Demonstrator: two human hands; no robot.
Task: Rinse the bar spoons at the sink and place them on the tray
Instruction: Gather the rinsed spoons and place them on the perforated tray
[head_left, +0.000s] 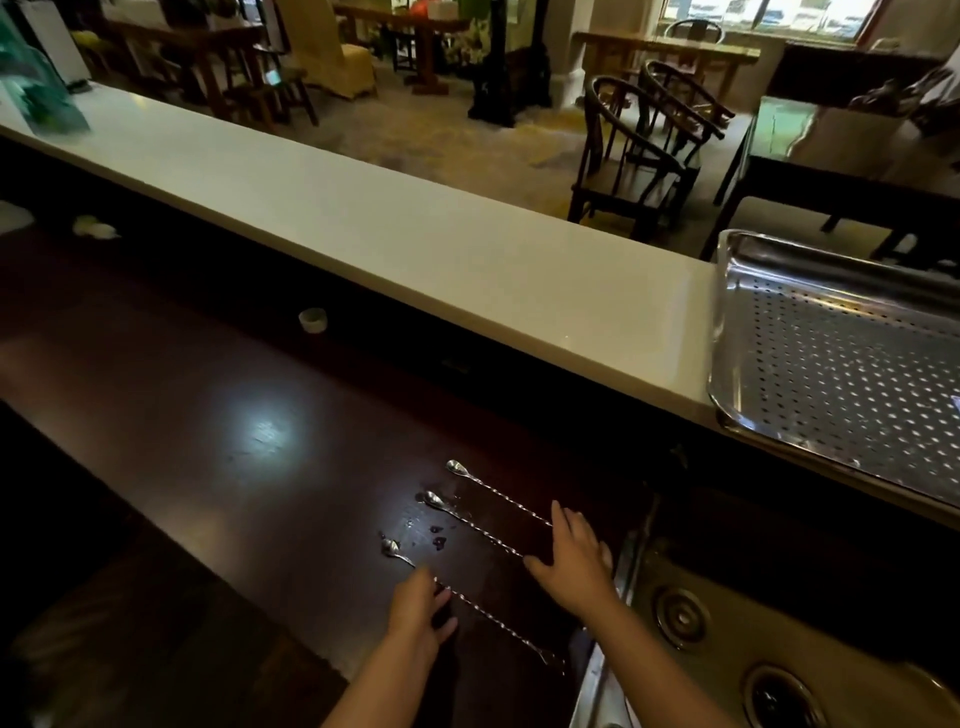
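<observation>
**Three spoons on the dark counter, both hands down among them**

Head view. I see three bar spoons lying side by side on the dark worktop (218, 405), bowls to the left, twisted stems running down and right toward the sink (727, 623).

- Far spoon (493, 491): lies flat, its right end goes under the right hand.
- Middle spoon (467, 522): flat too, small dark spots on the wood beside its bowl; its stem ends at the thumb side of the right hand.
- Near spoon (498, 616): longest visible run, bowl at the left, tail close to the sink's metal edge.

Left hand (418, 610): fingers spread and open, fingertips on or just over the near spoon's stem, close behind the bowl. Nothing clamped (I cannot tell whether the fingers actually touch the metal).

Right hand (571, 556): open, palm down, fingers splayed across the right ends of the far and middle spoons. Not closed on either.

The hands are apart, near spoon running between them.

Perforated steel tray (831, 364): sits at the right end of the white bar top (389, 234), raised above the worktop and behind the sink, well apart from the spoons. Its visible part holds no spoon.

Small white cup (312, 318): stands on the worktop near the bar's dark front.
</observation>
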